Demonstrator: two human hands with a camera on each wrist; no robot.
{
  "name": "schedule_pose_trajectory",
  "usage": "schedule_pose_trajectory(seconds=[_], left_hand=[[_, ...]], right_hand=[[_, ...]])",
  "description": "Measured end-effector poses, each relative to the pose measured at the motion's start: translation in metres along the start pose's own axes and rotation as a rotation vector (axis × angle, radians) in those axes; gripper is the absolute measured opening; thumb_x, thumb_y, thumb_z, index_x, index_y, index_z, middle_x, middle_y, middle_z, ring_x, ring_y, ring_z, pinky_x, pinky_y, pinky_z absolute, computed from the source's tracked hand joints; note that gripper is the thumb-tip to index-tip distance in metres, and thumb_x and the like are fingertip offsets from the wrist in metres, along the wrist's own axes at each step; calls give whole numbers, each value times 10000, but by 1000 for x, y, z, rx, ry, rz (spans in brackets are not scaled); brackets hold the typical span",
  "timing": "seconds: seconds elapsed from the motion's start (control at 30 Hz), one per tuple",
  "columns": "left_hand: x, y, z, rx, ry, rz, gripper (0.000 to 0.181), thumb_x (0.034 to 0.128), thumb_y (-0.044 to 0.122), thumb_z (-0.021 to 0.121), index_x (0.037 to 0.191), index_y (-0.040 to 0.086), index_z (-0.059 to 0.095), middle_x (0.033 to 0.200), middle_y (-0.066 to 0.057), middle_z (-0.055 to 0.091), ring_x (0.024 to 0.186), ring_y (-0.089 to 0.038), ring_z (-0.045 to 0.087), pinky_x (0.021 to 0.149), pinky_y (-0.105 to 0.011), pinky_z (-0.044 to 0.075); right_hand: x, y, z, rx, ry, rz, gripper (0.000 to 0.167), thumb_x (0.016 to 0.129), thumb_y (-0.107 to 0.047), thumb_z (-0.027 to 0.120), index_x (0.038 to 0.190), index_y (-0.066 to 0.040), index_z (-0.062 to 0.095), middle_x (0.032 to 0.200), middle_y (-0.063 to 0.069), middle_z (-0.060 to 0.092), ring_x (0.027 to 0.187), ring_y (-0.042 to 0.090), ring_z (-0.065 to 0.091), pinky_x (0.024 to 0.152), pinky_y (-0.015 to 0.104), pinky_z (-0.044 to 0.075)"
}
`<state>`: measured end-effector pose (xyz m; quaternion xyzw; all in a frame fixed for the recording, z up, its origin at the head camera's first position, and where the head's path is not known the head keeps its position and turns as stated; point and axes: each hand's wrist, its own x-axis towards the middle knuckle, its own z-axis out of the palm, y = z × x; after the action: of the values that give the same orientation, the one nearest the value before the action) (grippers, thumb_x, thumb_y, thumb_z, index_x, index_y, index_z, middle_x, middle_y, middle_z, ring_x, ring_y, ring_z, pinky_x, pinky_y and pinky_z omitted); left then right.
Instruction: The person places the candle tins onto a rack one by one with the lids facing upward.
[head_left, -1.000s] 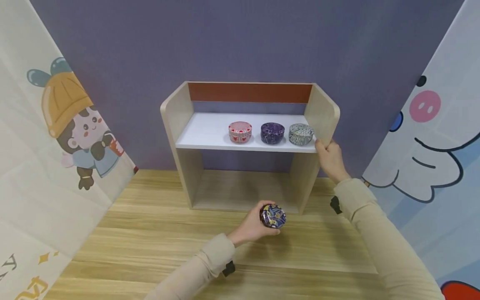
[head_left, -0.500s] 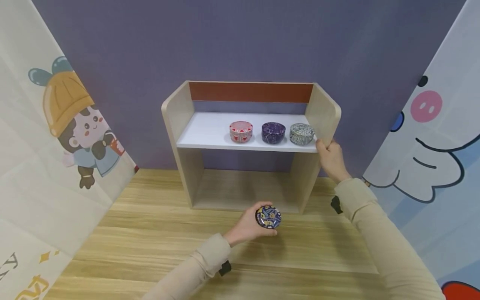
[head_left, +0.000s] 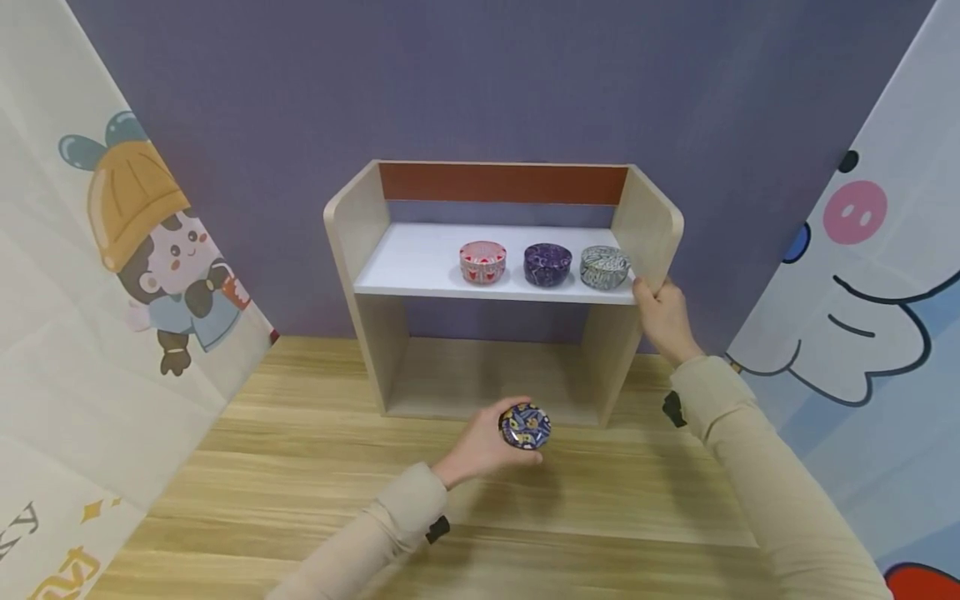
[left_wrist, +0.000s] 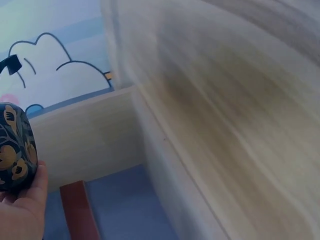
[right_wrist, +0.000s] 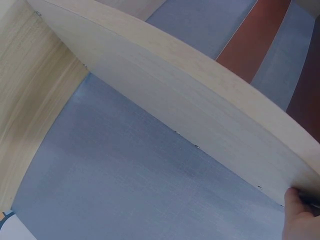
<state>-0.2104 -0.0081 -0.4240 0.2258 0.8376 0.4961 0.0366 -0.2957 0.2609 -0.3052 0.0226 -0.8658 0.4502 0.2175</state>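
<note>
In the head view my left hand (head_left: 487, 442) holds a round tin (head_left: 524, 427), dark blue with yellow flowers, above the table in front of the shelf. Its patterned side also shows in the left wrist view, where the tin (left_wrist: 15, 147) sits against the fingers. My right hand (head_left: 665, 321) grips the front edge of the shelf unit's right side panel (head_left: 647, 225), level with the white shelf board (head_left: 420, 258). On that board stand a pink tin with red hearts (head_left: 482, 263), a dark purple tin (head_left: 547, 265) and a grey-green leaf-patterned tin (head_left: 604, 267).
The wooden shelf unit (head_left: 367, 350) stands on the wood-grain table (head_left: 300, 450) against a blue-grey wall (head_left: 495, 75). Its lower compartment (head_left: 480, 375) lies behind my left hand. Printed cartoon cloths (head_left: 45, 275) hang on both sides.
My left hand has moved a little to the left with the dark blue tin. The right hand keeps its grip on the side panel, and the tins on the shelf have not moved.
</note>
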Motion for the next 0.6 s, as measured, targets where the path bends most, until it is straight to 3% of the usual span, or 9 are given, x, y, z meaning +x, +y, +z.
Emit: schedule_pose_trajectory(seconds=[0.23, 0.37, 0.6], left_hand=[[0, 6, -18, 1, 28, 23, 801, 585, 222, 852, 1294, 132, 490, 1213, -137, 581, 1069, -275, 575, 943, -407, 466], [-1, 7, -28, 46, 44, 53, 784, 583, 222, 856, 1273, 102, 503, 1179, -156, 597, 1046, -279, 586, 927, -402, 478], [-2, 16, -48, 129, 145, 32, 757, 566, 282, 862, 1234, 116, 546, 1130, -131, 630, 1015, -264, 598, 902, -401, 483]], right_hand=[[0, -1, 1, -1, -2, -1, 484, 947, -348, 339, 1053, 101, 485, 992, 261, 539, 852, 284, 451, 716, 324, 379], [0, -1, 2, 6, 1, -4, 477, 945, -344, 348, 1039, 102, 490, 988, 259, 543, 848, 280, 451, 712, 318, 378], [0, -1, 0, 4, -5, 4, 486, 948, -345, 342, 1063, 103, 492, 995, 261, 539, 849, 282, 453, 704, 308, 377]])
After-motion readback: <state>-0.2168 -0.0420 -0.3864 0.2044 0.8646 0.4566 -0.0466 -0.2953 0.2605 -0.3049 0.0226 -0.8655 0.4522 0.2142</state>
